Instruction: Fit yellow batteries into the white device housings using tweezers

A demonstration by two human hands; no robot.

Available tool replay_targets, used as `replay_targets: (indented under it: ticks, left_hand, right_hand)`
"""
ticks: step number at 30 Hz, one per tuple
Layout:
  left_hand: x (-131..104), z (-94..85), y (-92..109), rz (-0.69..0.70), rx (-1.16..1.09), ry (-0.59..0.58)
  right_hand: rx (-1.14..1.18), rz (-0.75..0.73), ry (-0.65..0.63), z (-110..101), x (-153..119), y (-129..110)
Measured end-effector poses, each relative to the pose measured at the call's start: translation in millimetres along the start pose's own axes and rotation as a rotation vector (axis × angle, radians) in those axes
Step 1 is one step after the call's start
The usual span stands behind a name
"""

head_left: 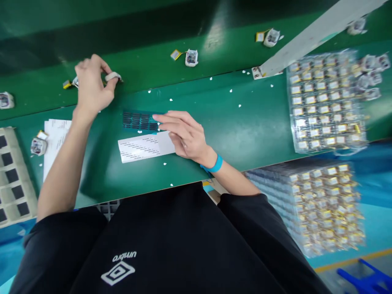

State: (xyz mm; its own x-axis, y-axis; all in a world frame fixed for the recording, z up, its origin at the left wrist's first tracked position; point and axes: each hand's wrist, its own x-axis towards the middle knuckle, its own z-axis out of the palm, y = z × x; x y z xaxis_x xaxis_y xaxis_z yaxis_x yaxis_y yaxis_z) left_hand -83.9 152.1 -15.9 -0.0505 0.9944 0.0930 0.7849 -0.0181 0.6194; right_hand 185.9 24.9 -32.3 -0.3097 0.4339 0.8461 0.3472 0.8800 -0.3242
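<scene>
The bench's (pixel 245 130) near edge runs just before my shirt (pixel 171 237); open green lies between my right hand (pixel 188 134) and the tray (pixel 295 134). My left hand (pixel 93 83) is stretched over the far strip, thumb and fingertips pinching a white piece (pixel 113 76). My right's forefinger points over the dark sheet (pixel 136 121). My right hand covers one end of the labels (pixel 139 149); whether its fingers grip anything, I can't tell.

The left hand (pixel 93 83) pinches a small curved white piece (pixel 113 76) above the glossy green bench (pixel 260 118). The right hand (pixel 190 136) extends fingers over a dark, black-striped rectangular sheet (pixel 136 121), beside a white printed paper strip (pixel 139 149). Farther right lies a clear plastic tray (pixel 292 136).
</scene>
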Motion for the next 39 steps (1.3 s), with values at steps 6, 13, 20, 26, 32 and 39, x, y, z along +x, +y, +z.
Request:
replay_targets:
  ticks: [6, 13, 20, 26, 32, 39]
  left_hand:
    - [-115.5, 25.6, 44.7, 0.078, -0.854, -0.119]
    - [-167.6, 34.2, 78.8, 0.014, -0.952, -0.056]
    - [-175.5, 33.5, 88.8, -0.052, -0.884, 0.033]
    - [-181.8, 35.9, 94.3, -0.080, -0.910, 0.064]
    - [-177.2, 39.2, 91.8, -0.136, -0.943, 0.034]
    - [-170.4, 36.3, 83.5, -0.111, -0.879, 0.046]
  right_hand:
    - [-0.025, 0.155, -0.081, -0.4, -7.8, -1.8]
    - [-0.119, 0.174, -0.187, 1.4, -9.9, -3.4]
    - [-0.211, 0.059, -0.070, 5.2, -13.2, -5.2]
    - [-0.240, -0.055, -0.130, 0.0, -16.9, -4.2]
    - [-0.070, 0.064, -0.225, -3.3, -14.4, 7.5]
    - [0.067, 0.190, -0.222, -1.3, -7.4, 8.2]
